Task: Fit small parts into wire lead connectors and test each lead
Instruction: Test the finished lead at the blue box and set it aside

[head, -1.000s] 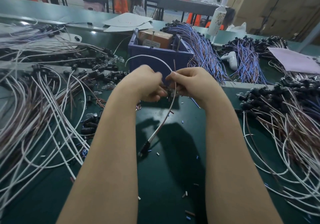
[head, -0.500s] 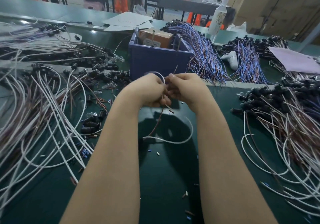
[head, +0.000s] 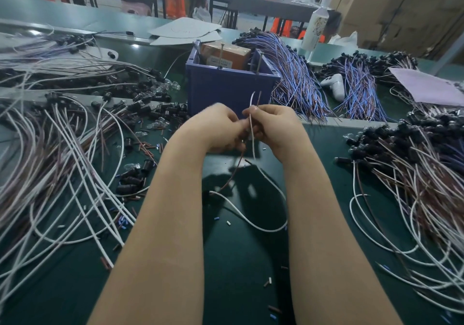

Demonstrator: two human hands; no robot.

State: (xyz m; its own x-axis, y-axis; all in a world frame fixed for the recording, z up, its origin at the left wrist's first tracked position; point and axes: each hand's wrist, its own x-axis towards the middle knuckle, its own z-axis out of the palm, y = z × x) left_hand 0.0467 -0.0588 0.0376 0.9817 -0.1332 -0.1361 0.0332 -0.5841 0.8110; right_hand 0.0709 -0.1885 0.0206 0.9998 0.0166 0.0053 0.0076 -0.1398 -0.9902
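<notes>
Hands meet above mid-tabletop (head: 238,262), before a blue bin (head: 226,91). Right hand (head: 273,124) pinches the wire lead (head: 253,146) upright, its tail trailing toward the near edge; left hand (head: 221,126) curls just beside it, grip blurred.

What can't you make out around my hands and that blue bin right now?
Head view:
Left hand: motion-blurred, its grip unclear.
Lead where the right hand pinches it: the hand hides any connector or small part.
Blue bin: near wall hides most contents.
</notes>
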